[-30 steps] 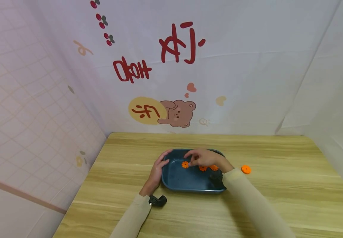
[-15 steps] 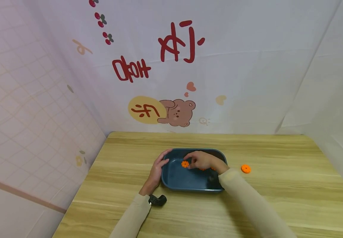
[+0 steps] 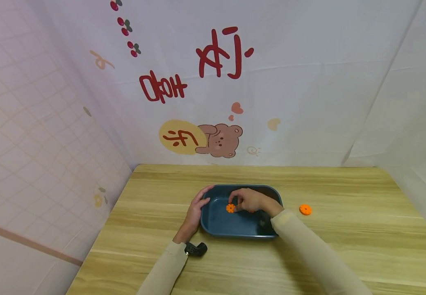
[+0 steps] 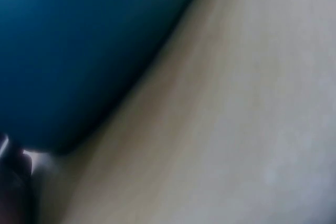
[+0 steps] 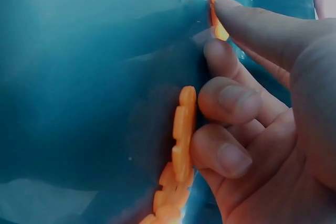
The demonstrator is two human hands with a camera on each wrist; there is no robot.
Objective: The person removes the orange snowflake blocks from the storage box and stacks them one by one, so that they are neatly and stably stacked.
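Note:
A dark blue rectangular tray (image 3: 231, 227) sits on the table. My left hand (image 3: 194, 211) holds its left end, with a digit over the rim; in the left wrist view the tray's outer wall (image 4: 79, 51) is blurred. Inside the tray, my right hand (image 3: 249, 200) pinches an orange notched disc (image 3: 230, 208) between thumb and forefinger. The right wrist view has the thumb on that disc's face (image 5: 222, 24), while the other fingers are curled beside another orange disc (image 5: 182, 135). More orange (image 5: 170, 195) overlaps below it. From the head view my right hand mostly covers these.
Right of the tray, another orange notched disc (image 3: 305, 209) lies on the wooden table (image 3: 345, 229). A printed white cloth wall (image 3: 301, 94) stands along the back. A black wrist camera (image 3: 196, 249) sits by my left wrist.
My right hand has shifted a little left and down in the tray and taken hold of the leftmost disc, which has moved slightly toward me. The left hand stays on the tray.

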